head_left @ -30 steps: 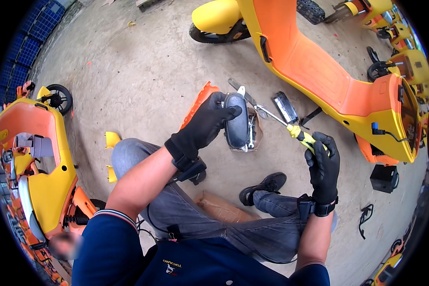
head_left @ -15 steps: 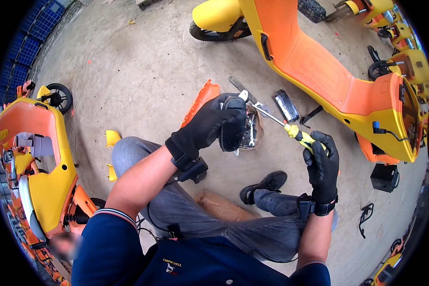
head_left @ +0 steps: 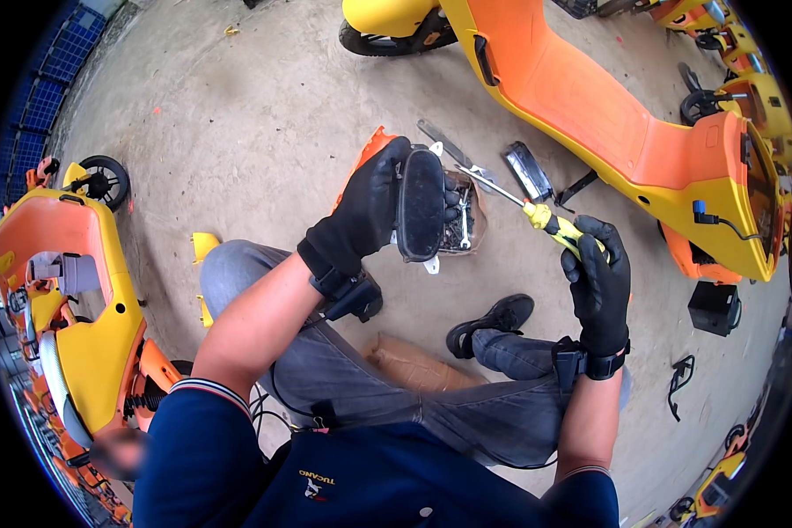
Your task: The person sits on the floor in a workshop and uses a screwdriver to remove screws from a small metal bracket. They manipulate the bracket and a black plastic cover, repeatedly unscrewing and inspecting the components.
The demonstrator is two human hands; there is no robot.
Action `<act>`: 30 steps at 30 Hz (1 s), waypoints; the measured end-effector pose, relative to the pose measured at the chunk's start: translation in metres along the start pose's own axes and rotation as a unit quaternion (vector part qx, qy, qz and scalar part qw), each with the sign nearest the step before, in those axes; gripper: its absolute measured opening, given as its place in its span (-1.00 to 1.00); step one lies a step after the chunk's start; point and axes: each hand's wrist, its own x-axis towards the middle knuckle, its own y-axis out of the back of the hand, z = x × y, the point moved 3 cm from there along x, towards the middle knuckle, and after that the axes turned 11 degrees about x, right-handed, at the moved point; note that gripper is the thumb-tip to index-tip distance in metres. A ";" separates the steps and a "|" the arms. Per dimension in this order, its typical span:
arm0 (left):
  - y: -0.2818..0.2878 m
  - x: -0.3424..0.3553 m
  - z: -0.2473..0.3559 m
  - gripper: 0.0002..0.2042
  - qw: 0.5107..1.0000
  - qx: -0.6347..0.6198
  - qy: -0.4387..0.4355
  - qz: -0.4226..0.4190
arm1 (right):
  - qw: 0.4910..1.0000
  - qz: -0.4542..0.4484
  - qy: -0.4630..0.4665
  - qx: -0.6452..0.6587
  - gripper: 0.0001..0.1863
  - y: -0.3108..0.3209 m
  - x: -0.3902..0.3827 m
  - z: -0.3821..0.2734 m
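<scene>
In a black glove, my left hand [head_left: 368, 195] is closed round a black oval housing [head_left: 421, 207] with white tabs at its top and bottom ends. Its smooth dark face is turned up toward me. My right hand [head_left: 597, 275], gloved too, grips the yellow handle of a screwdriver [head_left: 544, 220]. The metal shaft points up and left, its tip a short way right of the housing, apart from it. Partly hidden behind the housing is an open box [head_left: 476, 231] of loose hardware, with a wrench [head_left: 465, 220] in it.
Beyond my hands stands a yellow and orange scooter [head_left: 581, 97]; another scooter [head_left: 97, 326] is at the left. A long metal tool [head_left: 440, 141], a black rectangular part [head_left: 528, 172] and a black box [head_left: 713, 308] lie on the concrete. Flattened cardboard [head_left: 418, 363] lies between my legs.
My left hand has turned the housing so its broad dark face and both white tabs show. The screwdriver has stayed nearly in place in my right hand. The view has shifted slightly.
</scene>
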 end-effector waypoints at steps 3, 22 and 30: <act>-0.021 -0.008 0.017 -0.57 0.992 -0.126 0.018 -0.013 | 1.000 0.003 0.000 -0.003 -0.74 0.000 0.001 0.000; -0.035 -0.012 0.027 -0.47 0.992 0.123 -0.020 0.003 | 0.999 0.019 0.012 0.025 -0.74 0.004 0.001 0.000; -0.041 -0.016 0.031 -0.48 0.996 0.094 -0.006 -0.010 | 0.999 0.017 0.007 0.029 -0.74 0.004 0.002 0.000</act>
